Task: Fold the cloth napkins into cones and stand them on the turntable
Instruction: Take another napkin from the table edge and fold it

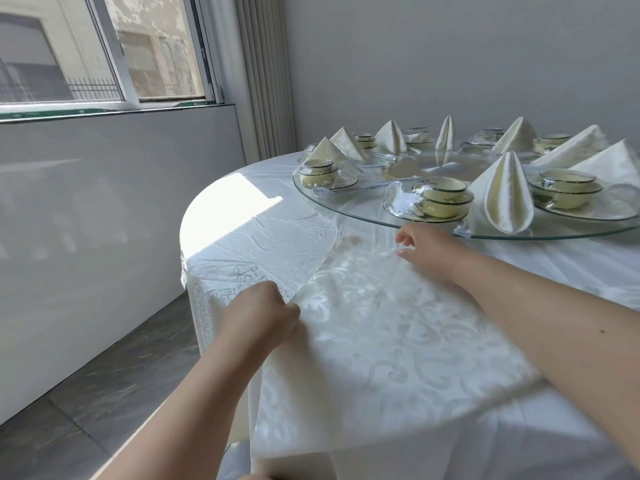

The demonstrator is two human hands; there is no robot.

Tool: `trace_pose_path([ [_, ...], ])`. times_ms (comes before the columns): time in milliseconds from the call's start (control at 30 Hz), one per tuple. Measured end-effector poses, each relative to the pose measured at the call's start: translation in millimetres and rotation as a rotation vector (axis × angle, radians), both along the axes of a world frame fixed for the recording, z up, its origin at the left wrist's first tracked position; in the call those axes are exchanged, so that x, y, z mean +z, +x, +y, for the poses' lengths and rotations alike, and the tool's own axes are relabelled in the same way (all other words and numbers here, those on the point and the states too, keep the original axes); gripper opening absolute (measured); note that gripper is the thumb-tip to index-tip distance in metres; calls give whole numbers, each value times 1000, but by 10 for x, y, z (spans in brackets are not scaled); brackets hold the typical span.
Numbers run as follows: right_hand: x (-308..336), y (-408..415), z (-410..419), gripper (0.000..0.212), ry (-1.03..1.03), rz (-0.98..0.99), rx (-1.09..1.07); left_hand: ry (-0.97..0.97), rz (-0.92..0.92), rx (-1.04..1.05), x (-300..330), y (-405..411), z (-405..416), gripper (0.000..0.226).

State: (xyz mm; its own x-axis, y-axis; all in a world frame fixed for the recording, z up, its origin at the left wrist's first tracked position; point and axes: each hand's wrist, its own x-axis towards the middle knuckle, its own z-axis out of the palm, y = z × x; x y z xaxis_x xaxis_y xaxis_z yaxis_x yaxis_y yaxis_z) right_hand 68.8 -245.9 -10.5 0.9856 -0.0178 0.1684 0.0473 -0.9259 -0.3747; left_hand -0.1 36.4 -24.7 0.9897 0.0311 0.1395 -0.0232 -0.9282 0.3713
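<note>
A white patterned cloth napkin (pixel 398 327) lies spread flat on the round table, its near part hanging over the table's front edge. My left hand (pixel 266 317) pinches the napkin's left edge. My right hand (pixel 426 247) holds its far corner, just in front of the glass turntable (pixel 346 206). Several folded napkin cones stand on the turntable; the nearest cone (pixel 502 192) stands at the front right, others (pixel 391 136) stand farther back.
Cream cups and saucers (pixel 440 199) and clear glass dishes sit around the turntable between the cones. The table wears a white tablecloth (pixel 256 244). A white wall and a window (pixel 104 53) are to the left, with a grey tiled floor (pixel 104 375) below.
</note>
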Motion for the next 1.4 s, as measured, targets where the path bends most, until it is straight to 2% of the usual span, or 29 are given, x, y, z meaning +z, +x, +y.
trace_pose_path([
  [300, 5, -345, -653, 36, -101, 73, -122, 144, -13, 56, 42, -47, -124, 15],
  [433, 49, -447, -802, 39, -192, 166, -207, 144, 22, 109, 26, -17, -152, 30],
  [533, 134, -510, -828, 48, -228, 300, -232, 91, 83, 91, 11, 89, -131, 27],
  [633, 224, -567, -863, 44, -191, 355, -195, -20, 154, 65, 8, 177, -112, 28],
  [700, 250, -601, -916, 40, -123, 325, -177, -26, 136, 72, 16, 188, -129, 31],
  [767, 248, -628, -978, 39, -65, 310, -174, -34, 111, 73, 50, 188, -159, 22],
  [867, 258, -679, -1074, 39, -82, 365, -210, -66, 58, 32, 152, 266, -198, 18],
  [933, 258, -711, -1158, 40, -119, 377, -244, -16, 43, 8, 208, 390, -249, 12],
  [1033, 248, -765, -1332, 42, -123, 387, -318, 65, 76, -17, 253, 584, -423, 4],
  [1133, 211, -819, -1555, 45, -130, 381, -395, 113, 109, -78, 249, 739, -691, 9],
  [1233, 195, -914, -1801, 44, -165, 383, -459, 97, 52, -128, 239, 853, -1043, 10],
  [1400, 213, -1178, -2253, 43, -169, 369, -568, 40, -16, -216, 214, 882, -1661, 29],
])
